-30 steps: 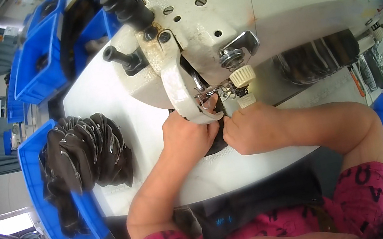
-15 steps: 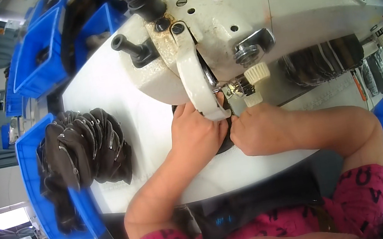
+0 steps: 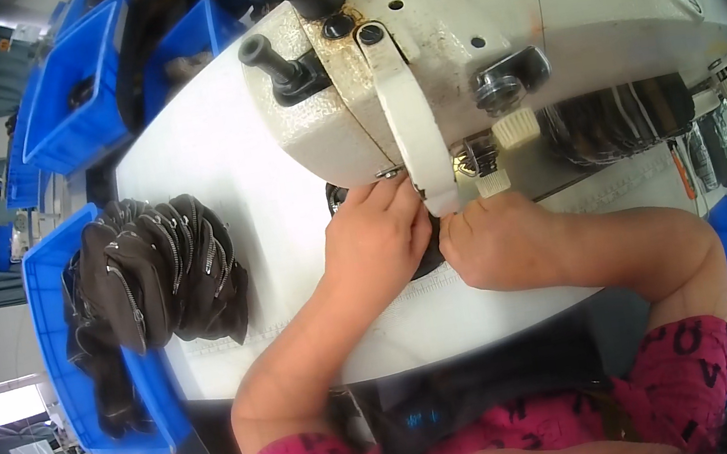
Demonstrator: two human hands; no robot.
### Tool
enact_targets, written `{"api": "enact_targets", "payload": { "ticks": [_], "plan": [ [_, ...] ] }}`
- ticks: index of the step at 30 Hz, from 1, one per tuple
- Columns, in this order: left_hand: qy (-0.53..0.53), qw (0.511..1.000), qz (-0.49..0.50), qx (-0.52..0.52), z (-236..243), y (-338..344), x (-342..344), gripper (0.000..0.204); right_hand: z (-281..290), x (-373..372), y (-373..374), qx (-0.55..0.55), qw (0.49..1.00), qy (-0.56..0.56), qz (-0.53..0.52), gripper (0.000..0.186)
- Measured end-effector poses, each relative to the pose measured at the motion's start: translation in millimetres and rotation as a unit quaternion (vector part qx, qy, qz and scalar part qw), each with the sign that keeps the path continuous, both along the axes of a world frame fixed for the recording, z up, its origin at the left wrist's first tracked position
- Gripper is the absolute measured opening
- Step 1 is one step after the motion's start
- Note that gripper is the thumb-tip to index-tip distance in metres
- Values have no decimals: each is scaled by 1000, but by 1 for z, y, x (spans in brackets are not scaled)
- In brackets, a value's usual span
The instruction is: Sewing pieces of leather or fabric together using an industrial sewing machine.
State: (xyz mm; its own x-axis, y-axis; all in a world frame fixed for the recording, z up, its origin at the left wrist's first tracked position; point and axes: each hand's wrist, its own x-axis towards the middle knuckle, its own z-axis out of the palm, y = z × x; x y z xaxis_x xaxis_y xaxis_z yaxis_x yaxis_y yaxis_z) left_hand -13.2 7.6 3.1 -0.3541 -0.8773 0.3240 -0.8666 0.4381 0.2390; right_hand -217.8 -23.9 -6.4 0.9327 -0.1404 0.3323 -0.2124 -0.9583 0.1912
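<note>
At the head of a white sewing machine (image 3: 356,122), my two hands sit close together over a dark fabric piece (image 3: 431,259). My left hand (image 3: 374,235) has its fingers bent together and pressed on the piece beside the white curved lever (image 3: 415,132). My right hand (image 3: 501,242) is closed, thumb side toward the left hand, at the piece's right edge. The lever and my hands hide most of the piece and the needle. A bit of dark edge (image 3: 336,196) shows above my left fingers.
A pile of dark brown zippered pieces (image 3: 164,270) stands on the white table (image 3: 295,335), overlapping a blue bin (image 3: 52,346). Another dark stack (image 3: 620,121) lies behind the machine arm. An orange-handled tool (image 3: 682,166) lies at right. More blue bins (image 3: 72,93) stand far left.
The machine appears shifted slightly right in view. My hands stay on the dark piece; the left fingers now lie left of the lever, where before the lever crossed over that hand.
</note>
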Motion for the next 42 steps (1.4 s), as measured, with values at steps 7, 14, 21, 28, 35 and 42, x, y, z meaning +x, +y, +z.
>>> {"api": "enact_targets", "payload": {
  "ticks": [7,14,21,28,35,42],
  "plan": [
    [33,997,15,62,4,2,5,27,-1,-1,5,-5,999,-13,-39,15],
    [22,999,-36,-2,-1,3,3,33,-1,1,6,10,1000,-3,-30,19],
    [-37,997,-38,-48,0,5,-3,36,2,0,8,8,999,-1,-35,15],
    [-53,997,-35,-38,1,5,-5,35,-6,0,11,1,999,-2,-51,16],
    [-32,999,-11,-2,-7,-4,4,25,0,0,4,36,997,8,-69,10],
    [-8,1000,2,-1,-7,-12,9,16,-3,3,1,52,995,-12,-79,9]
  ]
}}
